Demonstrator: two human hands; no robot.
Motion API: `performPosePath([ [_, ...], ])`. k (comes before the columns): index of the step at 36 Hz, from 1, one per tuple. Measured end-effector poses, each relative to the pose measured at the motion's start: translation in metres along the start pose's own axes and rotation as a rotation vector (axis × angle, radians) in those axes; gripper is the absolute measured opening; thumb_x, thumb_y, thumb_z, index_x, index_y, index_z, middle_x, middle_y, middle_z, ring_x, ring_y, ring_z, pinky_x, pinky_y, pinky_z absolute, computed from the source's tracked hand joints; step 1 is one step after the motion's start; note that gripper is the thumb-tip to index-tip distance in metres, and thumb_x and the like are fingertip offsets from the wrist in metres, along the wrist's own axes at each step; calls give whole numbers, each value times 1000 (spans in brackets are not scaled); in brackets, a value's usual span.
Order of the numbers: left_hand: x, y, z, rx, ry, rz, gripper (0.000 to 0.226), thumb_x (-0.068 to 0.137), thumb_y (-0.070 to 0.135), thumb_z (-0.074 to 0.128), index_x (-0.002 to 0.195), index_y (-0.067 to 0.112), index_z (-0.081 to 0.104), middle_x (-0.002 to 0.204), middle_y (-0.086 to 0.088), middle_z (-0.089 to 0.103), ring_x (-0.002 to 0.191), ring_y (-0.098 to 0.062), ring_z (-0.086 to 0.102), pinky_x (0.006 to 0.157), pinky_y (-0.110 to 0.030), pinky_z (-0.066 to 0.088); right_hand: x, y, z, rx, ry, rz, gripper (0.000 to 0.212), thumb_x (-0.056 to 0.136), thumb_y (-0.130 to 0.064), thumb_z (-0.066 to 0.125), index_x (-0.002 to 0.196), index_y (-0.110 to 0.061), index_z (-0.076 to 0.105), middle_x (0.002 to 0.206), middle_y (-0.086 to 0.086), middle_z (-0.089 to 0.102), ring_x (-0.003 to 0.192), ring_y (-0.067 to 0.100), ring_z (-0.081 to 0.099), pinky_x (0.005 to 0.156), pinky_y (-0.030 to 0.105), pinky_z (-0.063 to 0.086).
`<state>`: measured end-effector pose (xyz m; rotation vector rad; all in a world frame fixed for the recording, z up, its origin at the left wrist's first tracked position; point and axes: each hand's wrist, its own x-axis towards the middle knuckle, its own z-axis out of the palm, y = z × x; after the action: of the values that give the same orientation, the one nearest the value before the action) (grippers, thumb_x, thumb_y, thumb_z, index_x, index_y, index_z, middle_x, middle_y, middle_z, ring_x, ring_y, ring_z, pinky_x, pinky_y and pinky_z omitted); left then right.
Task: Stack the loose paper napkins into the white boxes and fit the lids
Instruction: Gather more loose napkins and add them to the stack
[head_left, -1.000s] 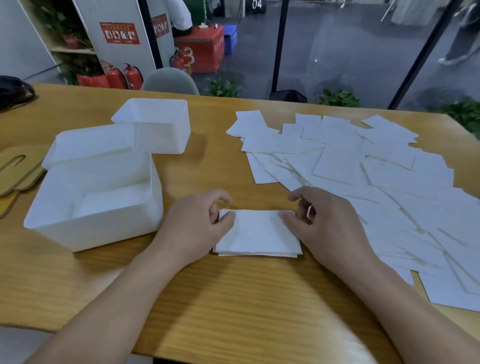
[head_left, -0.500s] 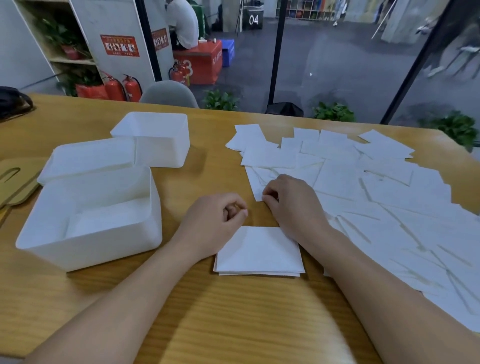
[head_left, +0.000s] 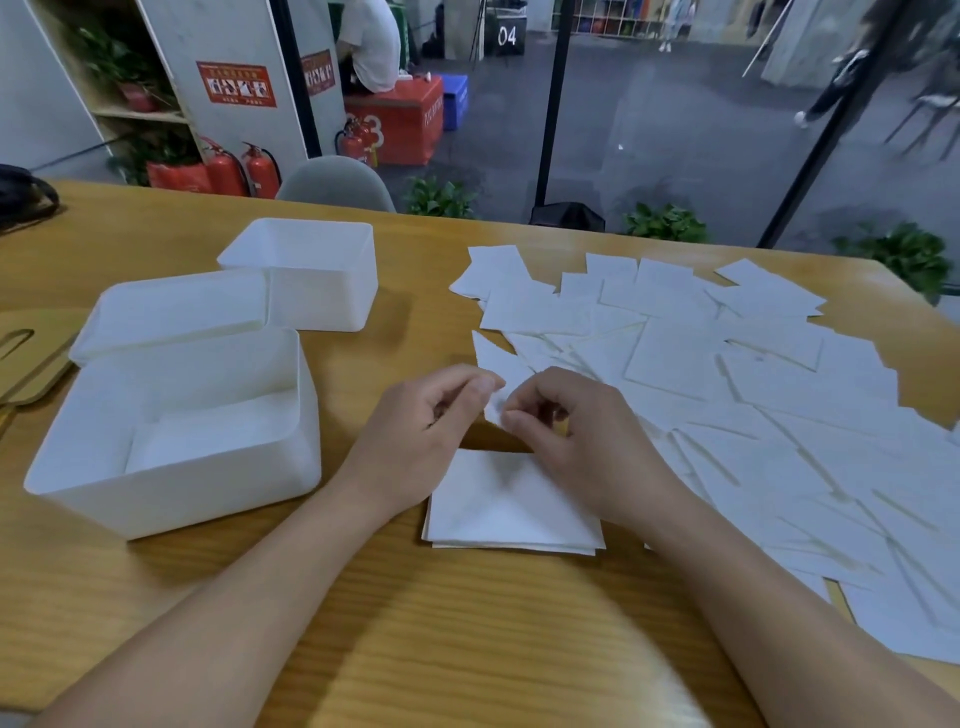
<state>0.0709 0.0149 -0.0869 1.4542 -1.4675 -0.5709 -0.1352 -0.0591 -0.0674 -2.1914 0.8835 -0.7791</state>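
- Napkin (head_left: 497, 370) held up between our two hands, just above the wooden surface (head_left: 467, 634); we see its pointed corner rising past the fingers.
- Our left hand (head_left: 423, 422) pinches the napkin's edge with curled fingers and thumb.
- Our right hand (head_left: 569, 434) pinches the same napkin from the other side, fingers curled.
- Below our hands lies a small squared stack of napkins (head_left: 511, 512), flat on the surface.
- Right of it spreads the loose heap of napkins (head_left: 727, 374), overlapping.
- Left of us stands an open white box (head_left: 171, 483) with napkins inside; behind it we see a white lid (head_left: 171, 312) and a second white box (head_left: 311, 275).
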Motion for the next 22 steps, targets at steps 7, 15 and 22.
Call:
performPosePath([
  [7, 0, 7, -9, -179, 37, 69, 8, 106, 28, 75, 101, 23, 77, 93, -1, 74, 87, -26, 68, 74, -34, 58, 1, 3, -17, -74, 125, -126, 21, 106, -24, 69, 125, -33, 70, 126, -16, 66, 119, 12, 61, 97, 23, 46],
  [15, -6, 16, -21, -446, -220, 29, 29, 105, 14, 68, 133, 14, 62, 103, -25, 63, 89, -32, 60, 77, -45, 47, -3, -7, -26, -102, -48, -193, 41, 112, -34, 61, 152, -38, 59, 136, -24, 67, 135, 8, 56, 118, 40, 39],
  [22, -6, 9, -26, -188, -168, -15, 22, 108, 25, 65, 128, 31, 72, 83, -6, 64, 61, -25, 44, 58, -29, 40, -18, 3, -39, 67, -60, -13, 16, 102, -31, 76, 115, -40, 76, 84, -6, 68, 68, 9, 58, 64, 20, 46],
])
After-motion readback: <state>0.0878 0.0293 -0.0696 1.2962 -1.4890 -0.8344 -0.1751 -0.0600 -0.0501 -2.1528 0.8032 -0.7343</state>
